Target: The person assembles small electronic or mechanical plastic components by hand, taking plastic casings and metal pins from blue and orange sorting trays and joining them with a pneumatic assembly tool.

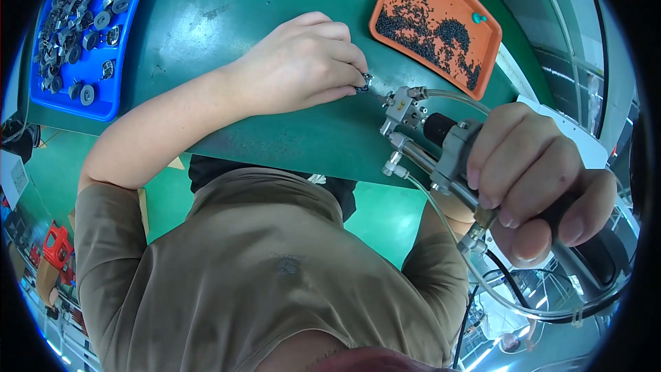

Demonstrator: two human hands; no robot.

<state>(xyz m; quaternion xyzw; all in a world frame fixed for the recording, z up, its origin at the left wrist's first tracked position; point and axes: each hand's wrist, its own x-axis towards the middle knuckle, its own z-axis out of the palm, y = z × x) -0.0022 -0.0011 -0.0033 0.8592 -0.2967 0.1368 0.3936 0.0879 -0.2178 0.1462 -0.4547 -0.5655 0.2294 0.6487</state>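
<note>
My left hand (310, 62) reaches across the green worktable, fingertips pinched on a small dark and silvery part (365, 83). Most of that part is hidden behind the fingers, so its kind is unclear. In my right hand (537, 176) is a powered screwdriver (447, 155) with a metal feed head, a black grip and air hoses. My fingers wrap round its body. The tool lies nearly level and its head (399, 107) points left, with the thin tip close to the small part. Whether the tip touches it I cannot tell.
A blue tray (110, 100) with many small round grey and metal parts stands at the far left. At the upper right lies an orange tray (475, 48) of tiny black screws, with two blue-green knobs in it. Hoses (523, 310) loop below my right hand. A red stool (58, 244) stands lower left.
</note>
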